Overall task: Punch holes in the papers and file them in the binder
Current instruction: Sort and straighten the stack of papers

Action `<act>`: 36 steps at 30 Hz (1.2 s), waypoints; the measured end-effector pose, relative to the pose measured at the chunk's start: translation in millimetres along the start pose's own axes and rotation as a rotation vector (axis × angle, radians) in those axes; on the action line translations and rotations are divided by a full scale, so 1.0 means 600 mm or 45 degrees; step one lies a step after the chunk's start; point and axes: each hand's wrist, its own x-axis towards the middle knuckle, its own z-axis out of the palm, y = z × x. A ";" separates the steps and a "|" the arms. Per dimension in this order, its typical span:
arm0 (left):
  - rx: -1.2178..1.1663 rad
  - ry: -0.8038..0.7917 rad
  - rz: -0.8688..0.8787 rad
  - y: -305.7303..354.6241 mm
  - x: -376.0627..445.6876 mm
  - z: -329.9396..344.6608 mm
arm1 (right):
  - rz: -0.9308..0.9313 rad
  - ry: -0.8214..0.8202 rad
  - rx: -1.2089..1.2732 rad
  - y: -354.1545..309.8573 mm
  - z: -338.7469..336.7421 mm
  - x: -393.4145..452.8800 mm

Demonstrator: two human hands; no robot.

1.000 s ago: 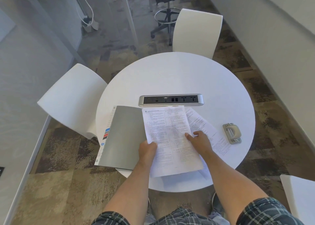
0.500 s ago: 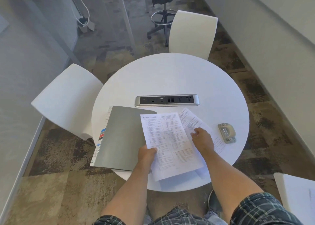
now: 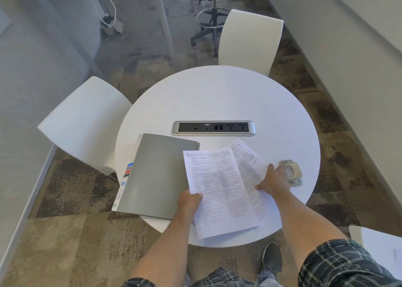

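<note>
The papers are being gathered; no punching has begun. The left hand (image 3: 188,200) pinches the lower left edge of the top sheet (image 3: 219,191), which overlaps the closed grey binder (image 3: 158,175) to its left. The right hand (image 3: 273,180) curls round the edge of the second sheet (image 3: 248,162), which lies partly under the top sheet on its right. The hole punch (image 3: 291,172) sits on the white desk (image 3: 217,95), just right of that hand and untouched. Next, I judge, the sheets need squaring together, then their edge fed into the punch.
</note>
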 end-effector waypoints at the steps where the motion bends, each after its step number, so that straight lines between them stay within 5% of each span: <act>1: 0.007 0.003 0.001 0.000 0.000 0.000 | 0.007 0.006 -0.007 -0.001 0.000 -0.002; 12: 0.013 -0.042 0.011 0.010 0.000 0.005 | 0.023 0.128 -0.066 -0.028 0.007 -0.021; 17: -0.054 -0.084 -0.031 0.010 0.007 0.001 | -0.077 0.142 0.291 -0.014 0.008 -0.017; 24: -0.228 -0.217 -0.204 0.026 -0.004 -0.004 | -0.091 -0.211 1.232 0.008 -0.007 -0.025; 30: -0.551 -0.401 -0.271 0.028 -0.009 -0.010 | 0.019 -0.337 1.273 0.028 -0.003 -0.030; 36: -0.409 -0.405 -0.266 0.028 -0.006 0.009 | 0.014 -0.552 1.511 0.021 -0.012 -0.061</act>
